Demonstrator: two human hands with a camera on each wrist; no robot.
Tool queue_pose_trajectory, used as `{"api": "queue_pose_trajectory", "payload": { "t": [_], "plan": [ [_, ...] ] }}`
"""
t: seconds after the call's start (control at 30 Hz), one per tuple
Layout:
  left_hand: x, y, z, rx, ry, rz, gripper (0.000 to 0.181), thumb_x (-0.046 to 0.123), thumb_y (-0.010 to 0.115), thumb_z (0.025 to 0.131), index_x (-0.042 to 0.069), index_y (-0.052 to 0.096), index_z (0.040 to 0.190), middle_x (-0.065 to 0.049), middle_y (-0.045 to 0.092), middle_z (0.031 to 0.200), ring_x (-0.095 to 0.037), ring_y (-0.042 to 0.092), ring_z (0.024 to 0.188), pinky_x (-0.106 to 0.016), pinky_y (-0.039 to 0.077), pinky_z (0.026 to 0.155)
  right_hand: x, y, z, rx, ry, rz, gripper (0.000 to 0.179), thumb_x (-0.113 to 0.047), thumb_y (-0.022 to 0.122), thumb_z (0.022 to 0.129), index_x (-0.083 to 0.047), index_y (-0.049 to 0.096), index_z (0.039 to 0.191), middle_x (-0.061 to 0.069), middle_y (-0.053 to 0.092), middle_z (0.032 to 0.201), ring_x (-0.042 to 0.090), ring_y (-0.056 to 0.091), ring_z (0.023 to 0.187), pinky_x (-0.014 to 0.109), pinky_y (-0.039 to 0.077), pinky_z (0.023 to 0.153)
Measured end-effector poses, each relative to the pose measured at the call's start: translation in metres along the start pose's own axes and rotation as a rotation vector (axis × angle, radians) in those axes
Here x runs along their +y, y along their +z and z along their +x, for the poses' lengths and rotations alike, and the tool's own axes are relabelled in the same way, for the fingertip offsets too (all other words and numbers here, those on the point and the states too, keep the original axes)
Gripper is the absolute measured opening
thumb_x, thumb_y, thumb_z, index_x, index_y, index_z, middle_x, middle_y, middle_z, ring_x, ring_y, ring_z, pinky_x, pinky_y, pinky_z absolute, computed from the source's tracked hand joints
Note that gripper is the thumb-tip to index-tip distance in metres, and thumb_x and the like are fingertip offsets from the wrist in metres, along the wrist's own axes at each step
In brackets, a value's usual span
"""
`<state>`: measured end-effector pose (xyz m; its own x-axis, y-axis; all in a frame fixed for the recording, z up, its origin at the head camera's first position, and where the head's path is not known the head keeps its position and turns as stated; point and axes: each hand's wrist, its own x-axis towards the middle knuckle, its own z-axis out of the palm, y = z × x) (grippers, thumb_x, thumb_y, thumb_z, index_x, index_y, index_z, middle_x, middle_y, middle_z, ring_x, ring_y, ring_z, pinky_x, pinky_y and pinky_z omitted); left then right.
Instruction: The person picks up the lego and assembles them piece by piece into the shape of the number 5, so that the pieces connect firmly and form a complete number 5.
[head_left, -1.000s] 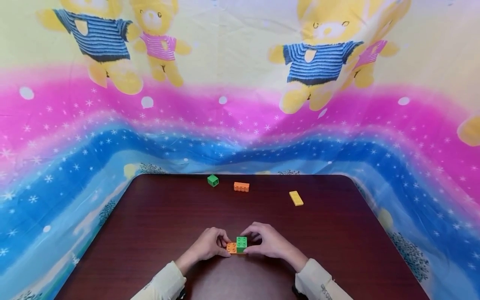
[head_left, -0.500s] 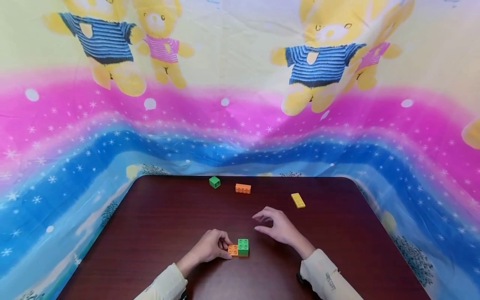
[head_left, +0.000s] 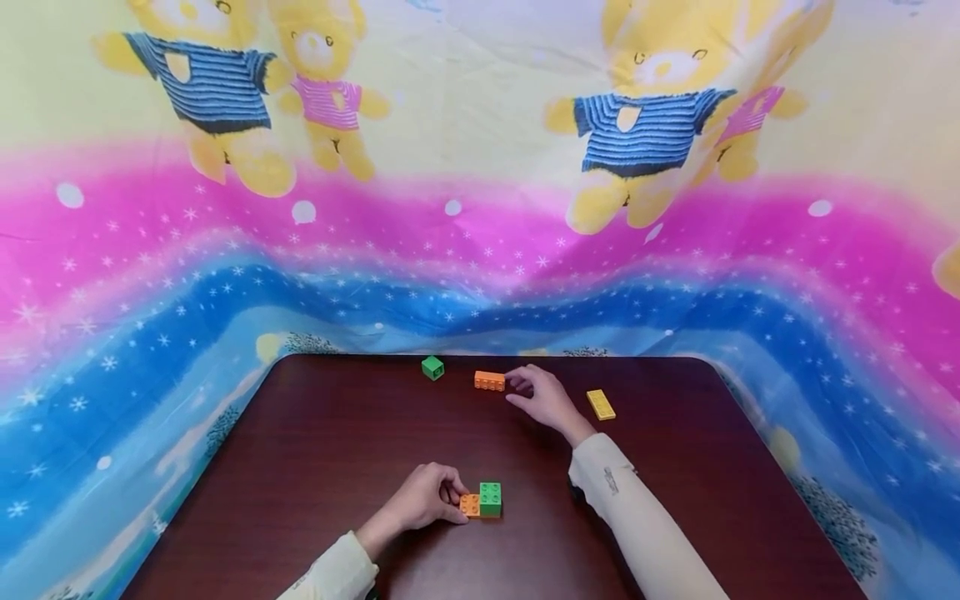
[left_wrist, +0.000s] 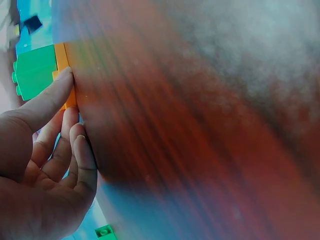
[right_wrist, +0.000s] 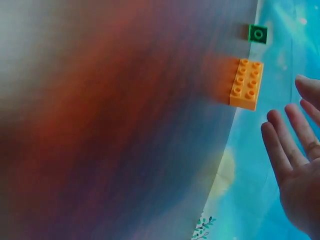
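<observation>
My left hand pinches the left end of a flat orange plate brick between thumb and fingers on the table. A green brick with studs on top sits on the plate's right end; the left wrist view shows this green brick on the orange strip. At the back of the table my right hand has its fingers extended just right of a thick orange brick. In the right wrist view that orange brick lies on its side, studs showing, apart from the loosely spread fingers.
A small green brick lies left of the thick orange one near the back edge. Over to the right is a flat yellow brick. A printed cloth hangs behind the brown table.
My right hand has let go of the green brick and moved away to the back of the table, close to the thick orange brick. The left hand keeps holding the plate.
</observation>
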<state>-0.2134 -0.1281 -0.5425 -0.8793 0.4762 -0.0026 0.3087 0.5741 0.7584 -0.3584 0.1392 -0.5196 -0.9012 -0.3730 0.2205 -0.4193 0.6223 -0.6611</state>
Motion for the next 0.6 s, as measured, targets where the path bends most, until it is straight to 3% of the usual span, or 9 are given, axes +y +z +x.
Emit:
{"api": "queue_pose_trajectory", "payload": {
  "t": [0.27,0.6],
  "plan": [
    [0.004,-0.001,-0.001,0.01,0.006,0.005,0.026,0.01,0.095,0.071,0.009,0.077,0.089,-0.001,0.07,0.077,-0.004,0.058,0.067,-0.021,0.049,0.066,0.018,0.028,0.034,0.009,0.124,-0.027,0.055,-0.02,0.072,0.099,-0.015,0.054,0.151,0.012,0.059,0.143,0.033,0.058,0.13,0.054,0.05,0.106],
    [0.001,0.0,-0.002,0.007,0.019,0.028,0.026,0.015,0.096,0.071,0.012,0.078,0.089,0.002,0.071,0.077,0.0,0.058,0.067,-0.02,0.049,0.068,0.02,0.043,0.044,0.046,0.204,-0.11,0.044,-0.018,0.074,0.098,-0.013,0.064,0.14,0.012,0.065,0.129,0.031,0.063,0.119,0.05,0.053,0.1]
  ]
}}
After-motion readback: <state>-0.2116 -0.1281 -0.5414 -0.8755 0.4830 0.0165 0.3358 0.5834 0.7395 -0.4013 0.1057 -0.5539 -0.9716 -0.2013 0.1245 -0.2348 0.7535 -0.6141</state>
